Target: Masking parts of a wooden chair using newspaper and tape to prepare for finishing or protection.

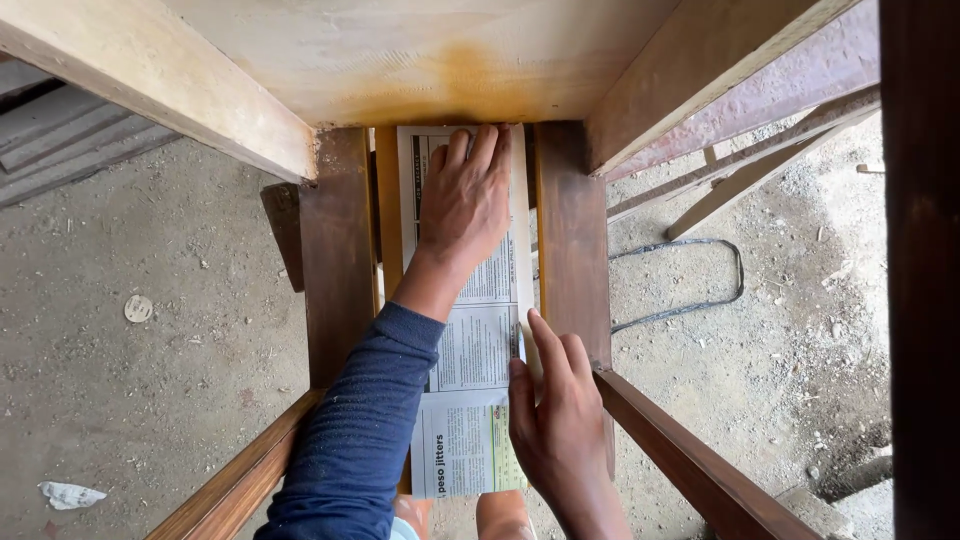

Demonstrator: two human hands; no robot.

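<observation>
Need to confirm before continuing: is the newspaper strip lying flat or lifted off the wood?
Flat: the newspaper strip lies along the wooden frame, left hand pressing its far end, right hand at its edge.

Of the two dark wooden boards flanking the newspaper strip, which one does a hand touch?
The board to the right of the newspaper strip, i.e. the right board: the right hand rests against its inner edge. The left board is untouched; the left hand presses only paper.

Folded newspaper strip (pixel 478 330): lies lengthwise between two dark wooden rails (pixel 338 250), running from 12 to 6 o'clock. Left hand (pixel 465 195), in a blue sleeve (pixel 365 430): pressed flat on the strip's 12 o'clock end, beneath a pale wooden panel (pixel 430 50). Right hand (pixel 555 415): fingers on the strip's 3 o'clock edge. Dirt floor (pixel 130 380): cable loop (pixel 700 275) at 3 o'clock.
</observation>
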